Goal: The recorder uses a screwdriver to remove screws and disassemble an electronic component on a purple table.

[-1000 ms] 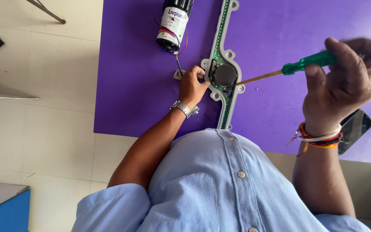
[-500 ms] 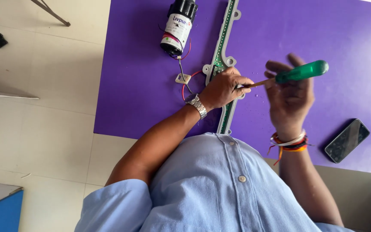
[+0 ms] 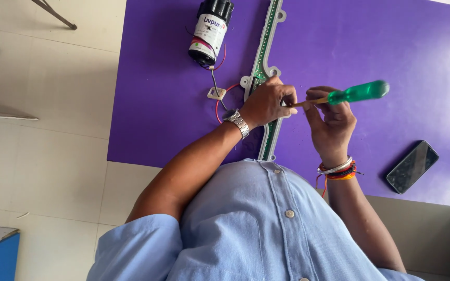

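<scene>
Pump [image 3: 210, 32] left of strip [image 3: 266, 41], phone [image 3: 412, 166] far right

A green-handled screwdriver [image 3: 354, 94] lies nearly level above the purple mat, its thin shaft pointing toward a long white strip with a green circuit board [image 3: 265, 57]. The strip runs lengthwise down the mat, partly covered near its middle.
</scene>
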